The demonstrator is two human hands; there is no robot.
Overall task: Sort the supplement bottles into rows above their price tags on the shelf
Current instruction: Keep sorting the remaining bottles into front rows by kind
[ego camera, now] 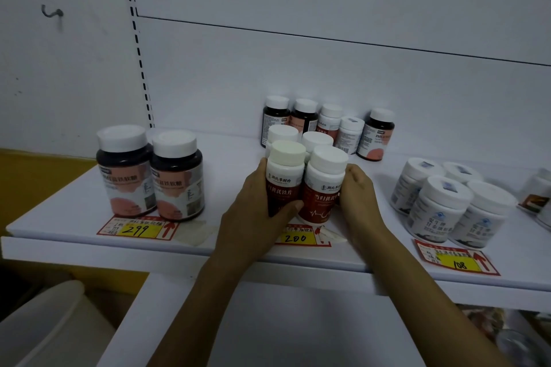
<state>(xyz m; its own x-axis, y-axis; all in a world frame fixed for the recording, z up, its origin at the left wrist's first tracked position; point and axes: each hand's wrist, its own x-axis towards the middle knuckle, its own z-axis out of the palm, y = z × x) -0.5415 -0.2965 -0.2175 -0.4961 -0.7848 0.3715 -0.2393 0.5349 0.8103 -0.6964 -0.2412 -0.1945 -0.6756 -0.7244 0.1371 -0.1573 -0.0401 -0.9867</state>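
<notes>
Hook (52,12): on the wall at far left, above shelf level.
Shelf (74,217): white, with three price tags stuck along its front edge.
Dark bottles (125,179): two, white-capped, upright and touching side by side, just behind the 299 tag (137,229).
Left hand (259,214): fingers wrapped round the left red bottle (284,179), thumb lying across its front label.
Right red bottle (323,188): upright, touching the left one; both stand at the shelf front just behind the 200 tag (298,238), which the left hand partly covers.
Rear pair (316,140): two more white caps show directly behind the held bottles.
Back row (328,122): five mixed bottles, dark, red and white, against the back panel.
Right hand (359,197): fingers curled against the outer side of the right red bottle, gripping it.
White jars (438,208): four, clustered in two rows behind the 108 tag (457,262), well apart from the hands.
</notes>
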